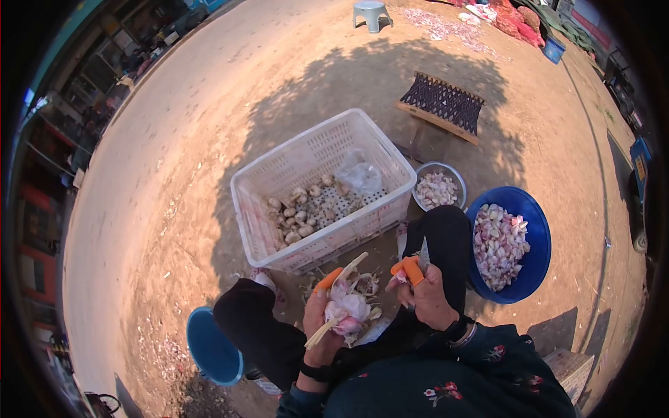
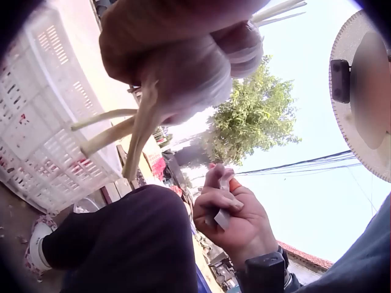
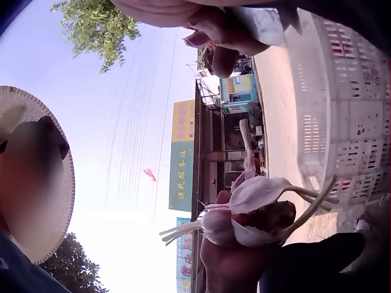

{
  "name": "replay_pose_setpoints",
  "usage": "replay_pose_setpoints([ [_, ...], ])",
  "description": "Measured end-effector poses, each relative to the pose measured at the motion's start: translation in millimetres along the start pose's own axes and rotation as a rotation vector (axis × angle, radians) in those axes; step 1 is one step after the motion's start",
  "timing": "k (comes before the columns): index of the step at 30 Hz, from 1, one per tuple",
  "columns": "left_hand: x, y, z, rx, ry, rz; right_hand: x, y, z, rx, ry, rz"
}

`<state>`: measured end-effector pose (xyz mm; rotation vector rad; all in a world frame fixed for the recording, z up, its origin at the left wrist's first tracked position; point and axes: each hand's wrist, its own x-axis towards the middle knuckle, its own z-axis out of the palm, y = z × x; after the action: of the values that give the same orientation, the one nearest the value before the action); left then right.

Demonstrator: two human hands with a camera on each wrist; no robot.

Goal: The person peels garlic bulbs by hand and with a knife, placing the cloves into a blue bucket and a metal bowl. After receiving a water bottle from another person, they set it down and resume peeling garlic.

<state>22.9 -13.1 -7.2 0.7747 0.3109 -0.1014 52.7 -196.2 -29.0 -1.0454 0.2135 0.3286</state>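
My left hand [image 1: 316, 315] holds a bunch of garlic bulbs [image 1: 350, 308] with long pale stems, low between my knees. In the right wrist view the bulbs [image 3: 259, 195] sit on its palm, one with torn skin and a dark gap. To the right, apart from the bunch, my right hand [image 1: 432, 301] grips a small knife [image 1: 424, 253], its blade pointing up. A small pinkish garlic clove [image 1: 401, 276] shows at these fingertips. Orange finger covers [image 1: 411, 269] are on fingers of both hands.
Ahead stands a white crate [image 1: 324, 240] holding garlic bulbs and a clear plastic bag. On the right are a metal bowl [image 1: 460, 187] and a blue basin [image 1: 538, 258], both with cloves. A blue bucket [image 1: 212, 348] stands left, a woven stool [image 1: 444, 103] beyond the crate.
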Motion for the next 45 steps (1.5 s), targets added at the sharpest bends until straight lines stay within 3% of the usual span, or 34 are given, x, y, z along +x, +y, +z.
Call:
replay_pose_setpoints([
  [2,-2.2,4.2,1.3,0.017,0.023,0.044,-10.2,-29.3,-26.1,0.068,0.161,-0.204],
  [4,-3.8,7.9,-3.3,-0.060,0.036,0.054,-13.9,-54.0,-76.8,0.438,0.277,-0.253],
  [5,-3.5,7.2,-4.9,-0.059,0.037,0.057,-17.1,-59.3,-95.3,0.440,0.274,-0.253],
  [7,-1.3,2.2,-8.2,-0.057,0.091,0.127,-24.3,-65.9,-113.7,0.688,0.580,-0.062],
  [8,1.1,0.6,-10.3,-0.057,0.086,0.126,-28.0,-58.3,-112.3,0.689,0.580,-0.066],
  [11,0.6,-4.5,-11.1,-0.091,0.052,0.095,-39.0,-33.0,-59.8,0.088,0.109,-0.172],
  [14,-2.8,-4.4,4.2,0.071,0.117,0.145,-35.5,-21.0,9.8,-0.483,-0.315,-0.256],
  [16,-6.9,-3.0,7.8,0.163,0.085,0.136,-27.8,-1.8,37.8,-0.853,-0.430,-0.692],
  [20,-10.9,-7.0,5.5,0.120,0.105,0.197,-17.0,27.7,40.4,-0.843,-0.416,-0.647],
  [22,-10.7,-5.5,7.3,0.158,0.112,0.203,-13.9,31.0,37.7,-0.759,-0.417,-0.849],
  [25,-7.5,-11.3,5.3,0.167,0.132,0.201,-14.4,28.4,40.6,-0.696,-0.371,-0.683],
  [29,-2.3,-14.8,2.1,0.030,0.177,0.164,-6.4,40.6,40.0,-0.593,-0.283,-0.658],
  [31,0.1,-15.1,7.7,-0.038,0.202,0.168,0.9,31.0,31.1,0.044,-0.300,0.299],
  [34,3.5,-17.8,1.5,-0.129,0.207,0.119,-1.3,11.5,30.0,0.198,-0.239,0.399],
  [35,5.2,-18.3,-1.1,-0.159,0.189,0.068,-0.6,7.7,24.1,0.288,-0.323,0.301],
  [38,2.3,-2.8,3.8,-0.309,0.168,0.034,-1.2,-23.9,-15.5,0.481,-0.227,0.100],
  [40,4.0,2.3,-2.5,-0.304,0.201,0.012,-5.4,-48.9,-56.1,0.519,0.026,-0.120],
  [41,3.3,6.6,-1.4,-0.369,0.213,-0.008,-10.3,-67.8,-71.7,0.708,0.142,-0.153],
  [42,3.1,8.9,-0.8,-0.435,0.226,-0.028,-12.3,-73.6,-93.3,0.707,0.136,-0.151],
  [44,5.3,1.5,-9.7,-0.413,0.249,-0.015,-22.1,-75.3,-124.4,0.877,0.453,-0.054],
  [45,7.1,-3.2,-13.6,-0.390,0.268,-0.006,-26.1,-64.7,-120.6,0.876,0.455,-0.058],
])
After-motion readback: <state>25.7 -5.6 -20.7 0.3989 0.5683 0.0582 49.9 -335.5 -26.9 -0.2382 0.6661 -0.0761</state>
